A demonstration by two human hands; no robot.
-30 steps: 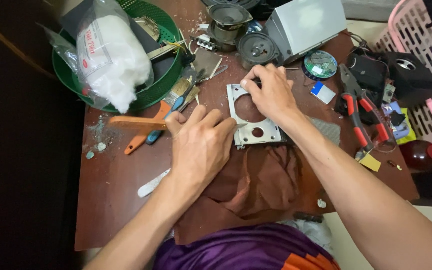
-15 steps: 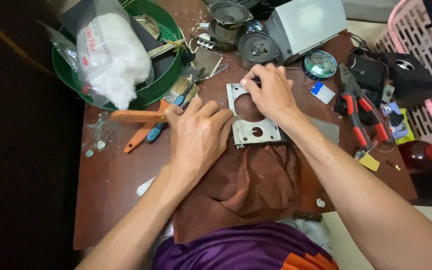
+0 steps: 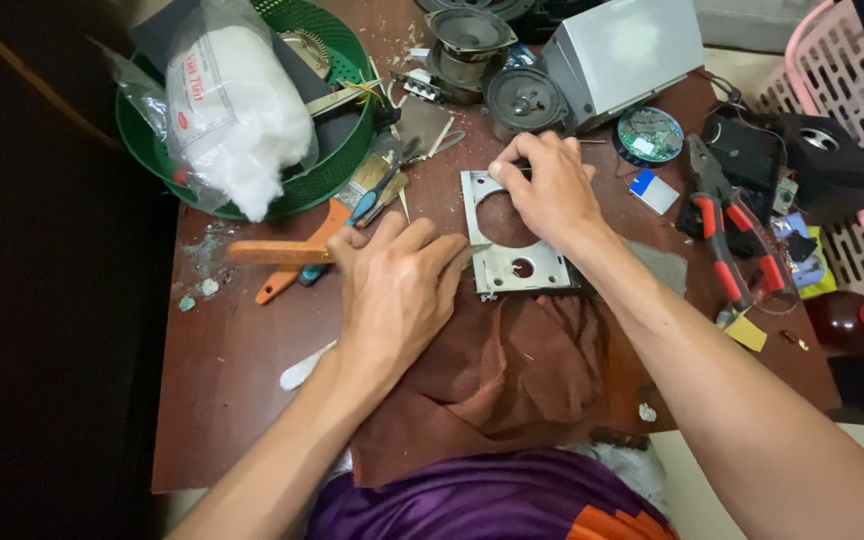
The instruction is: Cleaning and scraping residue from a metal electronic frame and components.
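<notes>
Centrally on the brown table (image 3: 232, 370) lies a flat grey metal plate (image 3: 512, 262) with one large round cutout and a smaller hole nearer the person, its long axis running away from the person toward the far edge. Its near end rests on a rumpled brown cloth (image 3: 512, 370). The right hand (image 3: 552, 190) sits on the plate's far end, fingers (image 3: 505, 158) curled and pinched at the rim by the large cutout, so it has hold of the plate there. The left hand (image 3: 397, 290) lies just left of the plate, knuckles up, fingers bent and closed toward the plate's left edge; whether they grip the edge or something small against it cannot be told. Both hands are at the plate, the right one over it and the left one beside it. Left of the plate, past the left hand, lie an orange-handled brush (image 3: 282, 252) and a blue-handled tool (image 3: 372, 198). Beyond these sits a green basket (image 3: 337, 170) holding a clear bag of white wadding (image 3: 242, 120). Beyond the plate stand two round speaker drivers (image 3: 522, 98) and a grey box (image 3: 622, 50). Right of the plate lie red-handled pliers (image 3: 722, 230) and a round circuit board (image 3: 649, 135).
</notes>
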